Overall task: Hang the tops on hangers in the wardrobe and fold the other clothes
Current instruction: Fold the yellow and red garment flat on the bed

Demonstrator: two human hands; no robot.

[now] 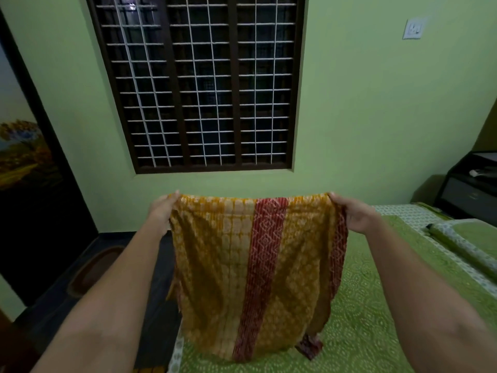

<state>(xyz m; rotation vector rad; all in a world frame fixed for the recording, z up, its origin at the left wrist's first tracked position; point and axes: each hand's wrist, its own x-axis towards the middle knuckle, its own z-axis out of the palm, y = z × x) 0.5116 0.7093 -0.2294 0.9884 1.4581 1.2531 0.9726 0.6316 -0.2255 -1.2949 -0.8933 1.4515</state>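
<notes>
A person's two bare arms reach forward from the bottom of the frame and hold up a yellow-orange printed cloth (pixel 250 270) with a broad red patterned band running down it. The cloth hangs at centre frame. The left hand (pixel 162 211) pinches its top left corner, fingers curled round the edge; the right hand (pixel 355 214) grips the top right corner the same way. Held taut by both upper corners, the cloth falls flat and square, which probably readies it for folding rather than hanging. Its lower edge hangs low over the bed (pixel 376 305), at lower right under a green patterned cover; whether the two touch is unclear. Behind, in the upper centre, a dark window (pixel 199 84) with a white grille sits in a green wall. No brand, label or readable writing is visible anywhere.
</notes>
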